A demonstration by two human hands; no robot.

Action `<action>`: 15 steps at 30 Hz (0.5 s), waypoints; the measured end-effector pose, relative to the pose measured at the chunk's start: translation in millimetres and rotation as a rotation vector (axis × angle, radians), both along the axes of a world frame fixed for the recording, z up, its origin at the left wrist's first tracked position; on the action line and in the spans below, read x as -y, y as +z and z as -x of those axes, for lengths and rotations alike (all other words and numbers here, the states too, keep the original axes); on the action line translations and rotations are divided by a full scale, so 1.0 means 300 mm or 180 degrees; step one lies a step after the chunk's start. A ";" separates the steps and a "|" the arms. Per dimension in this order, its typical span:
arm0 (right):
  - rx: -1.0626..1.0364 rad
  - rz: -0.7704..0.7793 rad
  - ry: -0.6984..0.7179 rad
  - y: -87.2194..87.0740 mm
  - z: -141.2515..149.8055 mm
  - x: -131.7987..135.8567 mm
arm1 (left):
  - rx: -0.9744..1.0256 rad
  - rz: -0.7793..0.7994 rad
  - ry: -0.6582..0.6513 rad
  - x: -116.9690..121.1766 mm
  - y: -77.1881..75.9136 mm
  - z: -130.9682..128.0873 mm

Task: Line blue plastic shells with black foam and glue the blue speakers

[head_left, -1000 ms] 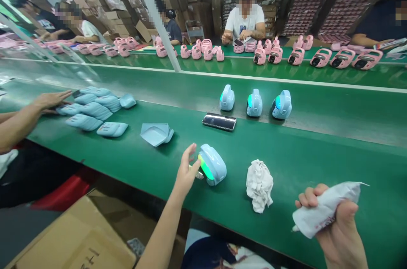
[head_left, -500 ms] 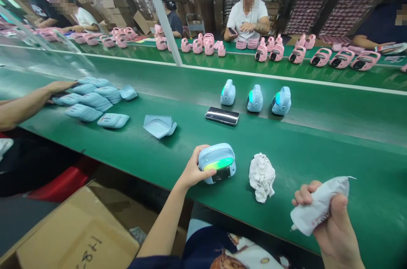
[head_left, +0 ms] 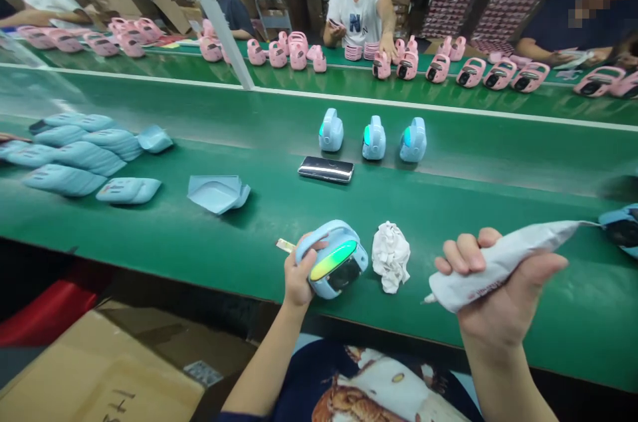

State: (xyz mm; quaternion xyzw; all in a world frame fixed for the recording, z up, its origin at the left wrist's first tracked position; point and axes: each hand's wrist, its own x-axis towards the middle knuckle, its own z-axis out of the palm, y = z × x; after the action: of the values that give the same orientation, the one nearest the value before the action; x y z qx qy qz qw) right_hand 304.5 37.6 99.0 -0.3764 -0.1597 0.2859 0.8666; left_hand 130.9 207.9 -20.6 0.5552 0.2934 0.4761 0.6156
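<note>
My left hand grips a pale blue rounded device just above the green belt, its glowing green-yellow strip facing up. A small tan strip pokes out on the far side of that hand. My right hand squeezes a soft white tube, whose narrow tip points left. Between my hands lies a crumpled white cloth, nearer the right hand's tube tip than the device.
Three blue devices stand beyond a black phone. Pale blue covers and a folded pale blue sheet lie left on the belt. Another blue device is at the right edge. Co-workers sit past a glass panel among pink devices.
My left hand has lifted and tilted the device. My right hand has risen, swinging the tube's tail rightward. The view has shifted left, and the other person's hand has left the blue covers.
</note>
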 end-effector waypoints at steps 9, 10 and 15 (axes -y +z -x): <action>0.0628 -0.0760 -0.0142 0.135 0.092 -0.011 | 0.0810 0.2219 -0.0246 0.250 0.135 -0.035; 0.0659 -0.0844 -0.0199 0.139 0.103 -0.013 | 0.0836 0.2245 -0.0285 0.261 0.140 -0.035; 0.0566 -0.0848 -0.0246 0.146 0.132 -0.022 | 0.0784 0.2169 -0.0385 0.293 0.156 -0.034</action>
State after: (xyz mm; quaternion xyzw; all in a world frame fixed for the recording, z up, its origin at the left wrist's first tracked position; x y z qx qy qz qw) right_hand 265.0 44.3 142.9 -0.2878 -0.2577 0.1942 0.9017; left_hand 141.0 120.2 26.1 0.2732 0.3254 0.3772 0.8229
